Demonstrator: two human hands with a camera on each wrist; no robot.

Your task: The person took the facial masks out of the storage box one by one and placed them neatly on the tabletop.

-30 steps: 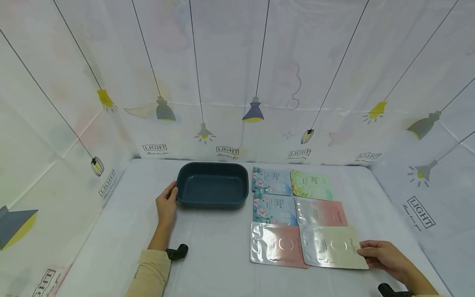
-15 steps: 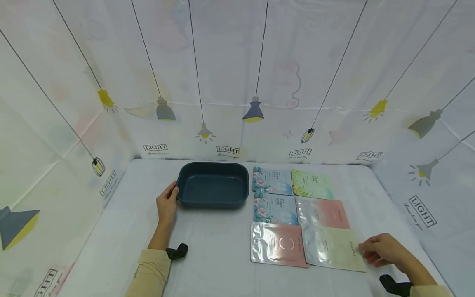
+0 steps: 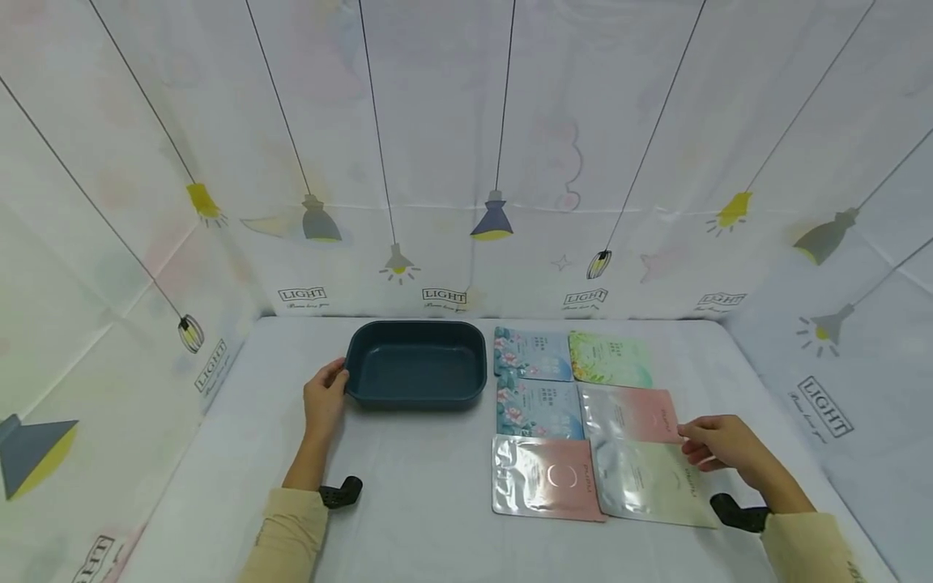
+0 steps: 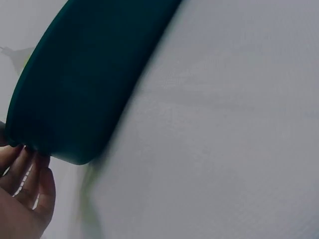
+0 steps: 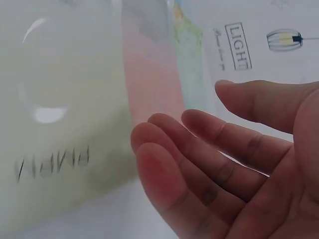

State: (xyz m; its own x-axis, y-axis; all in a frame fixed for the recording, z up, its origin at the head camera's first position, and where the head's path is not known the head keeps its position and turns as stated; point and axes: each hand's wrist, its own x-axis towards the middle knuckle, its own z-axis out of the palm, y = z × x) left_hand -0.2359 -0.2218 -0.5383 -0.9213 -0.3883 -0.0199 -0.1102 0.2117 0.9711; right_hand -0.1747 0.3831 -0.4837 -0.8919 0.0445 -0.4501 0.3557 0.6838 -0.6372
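Note:
My left hand (image 3: pixel 325 398) grips the left wall of a dark teal rectangular basin (image 3: pixel 415 404); the left wrist view shows its fingers against the outside, near the rim. Over the right edge of the packets is my right hand (image 3: pixel 727 448), thumb apart from its loosely bent fingers (image 5: pixel 162 174), holding nothing. It is nearest to a silver-and-pink sheet mask packet (image 3: pixel 632 411) and a silver-and-cream packet (image 3: pixel 652 482) in front of that. Another silver-and-pink packet (image 3: pixel 547 478) lies left of the cream one.
Behind these lie two blue floral packets (image 3: pixel 534 354) and a green packet (image 3: pixel 611 359), right of the basin. All rest on a white-covered table (image 3: pixel 408 494). Curtains printed with lamps (image 3: pixel 466 121) rise at the back and both sides.
My right hand has let go of the cream packet's right edge and moved back and left towards the pink one. The cream packet shifted slightly. My left hand keeps its hold on the basin.

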